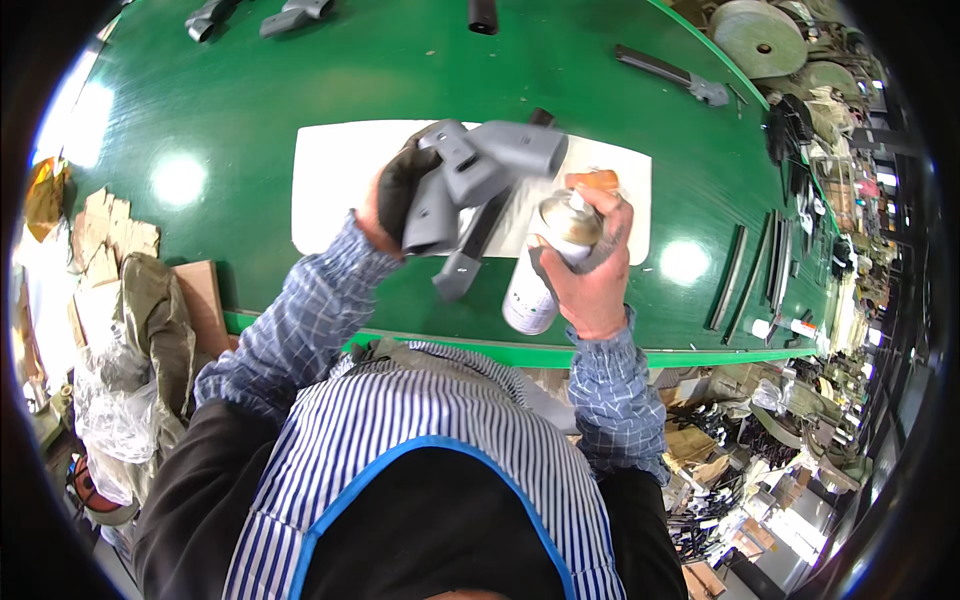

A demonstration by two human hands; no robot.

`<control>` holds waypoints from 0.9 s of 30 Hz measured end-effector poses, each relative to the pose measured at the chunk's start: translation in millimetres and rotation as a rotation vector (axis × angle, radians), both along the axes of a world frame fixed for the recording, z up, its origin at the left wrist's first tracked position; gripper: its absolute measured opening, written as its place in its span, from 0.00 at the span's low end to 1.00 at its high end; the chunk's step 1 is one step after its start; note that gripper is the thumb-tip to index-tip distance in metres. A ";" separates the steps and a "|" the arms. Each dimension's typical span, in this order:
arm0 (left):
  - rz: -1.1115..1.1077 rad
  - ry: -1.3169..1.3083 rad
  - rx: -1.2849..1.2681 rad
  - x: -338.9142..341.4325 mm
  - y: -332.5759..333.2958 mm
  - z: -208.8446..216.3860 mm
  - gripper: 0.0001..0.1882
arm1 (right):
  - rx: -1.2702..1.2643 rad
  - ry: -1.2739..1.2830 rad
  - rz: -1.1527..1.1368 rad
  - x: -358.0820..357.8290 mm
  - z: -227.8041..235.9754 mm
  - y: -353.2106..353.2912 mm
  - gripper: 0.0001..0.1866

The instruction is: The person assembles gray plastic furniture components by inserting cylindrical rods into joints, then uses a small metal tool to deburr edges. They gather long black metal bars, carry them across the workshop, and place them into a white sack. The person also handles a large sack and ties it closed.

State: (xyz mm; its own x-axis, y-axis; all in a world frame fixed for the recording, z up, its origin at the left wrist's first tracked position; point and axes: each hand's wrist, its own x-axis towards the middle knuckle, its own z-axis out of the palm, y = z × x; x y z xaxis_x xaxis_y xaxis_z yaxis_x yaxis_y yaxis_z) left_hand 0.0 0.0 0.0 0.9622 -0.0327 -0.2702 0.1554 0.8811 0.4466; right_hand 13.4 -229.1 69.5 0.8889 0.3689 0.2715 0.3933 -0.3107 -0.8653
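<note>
My left hand (392,195), dark over the fingers like a glove, is closed around a grey plastic housing (470,170) with several hollow branches. It is raised above a white sheet (340,170) on the green table (250,90). A white spray can (530,290) with a metal dome and an orange nozzle is gripped in my right hand (595,265). The forefinger is up at the nozzle. The can leans, its top close to the housing but apart from it. Between my hands a dark bar with a grey end (460,275) lies partly hidden beneath the housing.
More grey parts (295,15) lie at the far left, and a dark bar with a grey fitting (670,72) at the far right. Several thin dark strips (735,275) are on the right. Cardboard (110,230) and plastic bags (120,405) sit beyond the left edge; clutter fills the right side.
</note>
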 end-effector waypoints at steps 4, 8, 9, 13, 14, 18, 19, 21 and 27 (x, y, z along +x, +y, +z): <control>-0.036 0.085 -0.358 7.7 -0.5 -19.8 0.22 | -0.118 -0.061 0.134 -29.8 -0.7 21.7 0.34; -0.052 0.127 -0.410 7.8 -17.2 -22.5 0.23 | -0.180 -0.107 0.123 -35.1 -8.0 29.5 0.34; -0.070 0.091 -0.487 6.7 -22.7 -24.0 0.22 | -0.175 -0.084 0.117 -37.8 -9.2 25.8 0.34; -0.025 0.027 0.122 0.3 -43.4 -11.4 0.17 | -0.269 -0.152 0.058 -37.9 -21.2 -17.1 0.32; 0.060 0.213 -0.160 -2.8 -51.1 -4.7 0.17 | -0.280 -0.084 -0.036 -34.4 -22.4 -44.3 0.32; 0.257 0.175 0.255 -2.8 -74.9 11.7 0.36 | -0.297 -0.219 -0.506 21.5 -38.0 -185.1 0.36; 0.247 0.123 0.280 0.7 -82.5 13.1 0.33 | -0.324 -0.277 -0.612 34.9 -46.8 -217.4 0.36; 0.187 0.125 0.485 15.4 -98.8 14.4 0.32 | -0.480 -0.430 -0.729 60.6 -71.1 -268.1 0.35; 0.238 0.012 0.674 47.5 -154.8 11.5 0.34 | -0.217 -0.223 -0.782 73.3 -133.4 -348.6 0.33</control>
State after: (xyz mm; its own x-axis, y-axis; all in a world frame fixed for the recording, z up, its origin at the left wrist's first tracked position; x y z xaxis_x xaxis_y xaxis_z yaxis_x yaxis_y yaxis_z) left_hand 47.5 -154.8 11.5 0.9193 0.3559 -0.1683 0.0013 0.4248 0.9053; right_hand 86.8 -577.7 -63.9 0.8441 -0.2663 0.4653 0.1504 -0.7153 -0.6824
